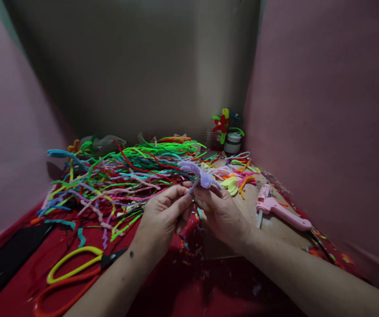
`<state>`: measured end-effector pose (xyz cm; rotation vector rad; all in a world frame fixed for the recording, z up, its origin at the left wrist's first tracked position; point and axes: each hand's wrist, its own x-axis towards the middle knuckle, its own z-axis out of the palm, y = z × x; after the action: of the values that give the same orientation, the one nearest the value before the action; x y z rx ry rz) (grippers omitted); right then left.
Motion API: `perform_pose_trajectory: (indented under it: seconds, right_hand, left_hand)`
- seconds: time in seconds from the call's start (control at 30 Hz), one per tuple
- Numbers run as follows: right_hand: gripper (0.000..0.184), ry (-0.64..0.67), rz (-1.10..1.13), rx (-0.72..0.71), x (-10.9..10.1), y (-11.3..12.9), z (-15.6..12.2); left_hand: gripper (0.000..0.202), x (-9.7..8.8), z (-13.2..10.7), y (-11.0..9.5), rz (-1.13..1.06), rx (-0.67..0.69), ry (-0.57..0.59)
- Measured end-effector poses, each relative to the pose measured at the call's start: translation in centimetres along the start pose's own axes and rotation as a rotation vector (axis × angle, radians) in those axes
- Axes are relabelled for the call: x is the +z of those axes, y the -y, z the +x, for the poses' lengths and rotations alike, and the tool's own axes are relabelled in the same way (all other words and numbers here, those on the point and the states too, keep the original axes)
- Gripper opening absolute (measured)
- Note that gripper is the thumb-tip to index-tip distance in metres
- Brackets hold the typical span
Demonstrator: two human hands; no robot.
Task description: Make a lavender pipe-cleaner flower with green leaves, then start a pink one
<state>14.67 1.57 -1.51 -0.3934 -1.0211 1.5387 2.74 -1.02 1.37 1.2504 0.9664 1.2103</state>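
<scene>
Both my hands meet at the centre of the head view around a light purple pipe cleaner piece [205,179], which has curled, petal-like loops standing above the fingers. My left hand [167,211] pinches its lower left part between thumb and fingers. Against its right side press the thumb and fingers of my right hand [224,215]. The undersides of the fingers are hidden. Just behind the hands spreads a large heap of pipe cleaners [136,165] in green, red, pink, purple and other colours.
Scissors [73,268] with yellow and red handles lie at lower left, partly behind my left forearm. A pink glue gun [280,210] rests on a brown board [239,233] at right. A yellow fuzzy piece [231,186] and a jar [233,143] near red flowers sit farther back.
</scene>
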Motion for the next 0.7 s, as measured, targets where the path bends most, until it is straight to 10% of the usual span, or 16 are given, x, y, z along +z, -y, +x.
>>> perform_pose_trajectory:
  seconds: [0.47, 0.7]
  right_hand:
    - [0.015, 0.046, 0.107, 0.038, 0.6, 0.6, 0.1]
    - [0.006, -0.045, 0.036, 0.032, 0.4, 0.4, -0.2]
  left_hand:
    - [0.01, -1.3, 0.5, -0.3, -0.261, -0.183, 0.288]
    - [0.015, -0.6, 0.2, 0.9, 0.507, 0.232, -0.018]
